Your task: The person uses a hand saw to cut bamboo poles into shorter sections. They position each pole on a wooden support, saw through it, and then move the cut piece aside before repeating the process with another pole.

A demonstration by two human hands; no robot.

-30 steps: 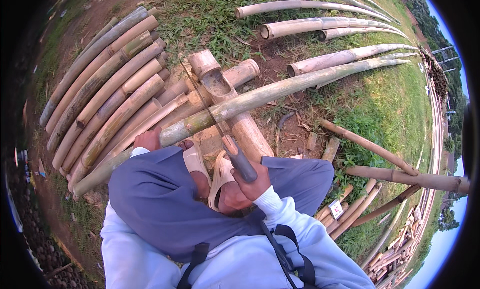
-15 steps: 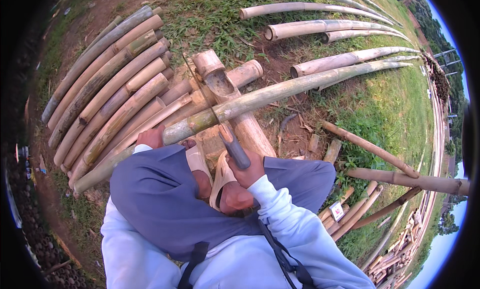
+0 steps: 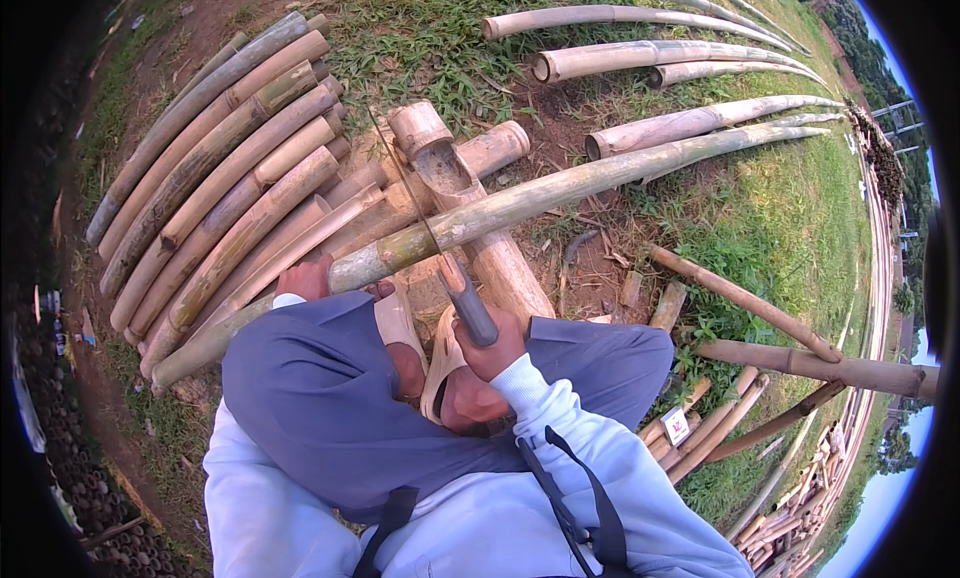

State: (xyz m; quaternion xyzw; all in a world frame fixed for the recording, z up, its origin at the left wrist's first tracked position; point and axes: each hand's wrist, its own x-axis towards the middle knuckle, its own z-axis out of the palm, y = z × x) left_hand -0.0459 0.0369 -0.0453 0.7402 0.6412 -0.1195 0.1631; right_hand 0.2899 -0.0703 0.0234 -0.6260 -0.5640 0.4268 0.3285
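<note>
A long green-grey bamboo pole (image 3: 520,197) runs from my lap toward the far right, across a notched bamboo rest (image 3: 447,172). My right hand (image 3: 492,350) is wrapped round the dark handle of a hand saw (image 3: 466,296). Its thin blade lies across the pole near the pole's near end, pointing away from me. At that end, my left hand (image 3: 306,279) is closed against the pole; my knee and the pole partly hide its fingers. Below the pole, my sandalled feet sit close to the saw handle.
Cut bamboo lengths (image 3: 222,143) lie stacked side by side at the left. Several long poles (image 3: 660,53) stretch over the grass at the far right. A bamboo frame (image 3: 815,366) stands at the right, beside short pieces and a small white card (image 3: 674,425).
My right hand has drawn the saw slightly back toward me, its blade still across the pole. My left hand stays at the pole's end.
</note>
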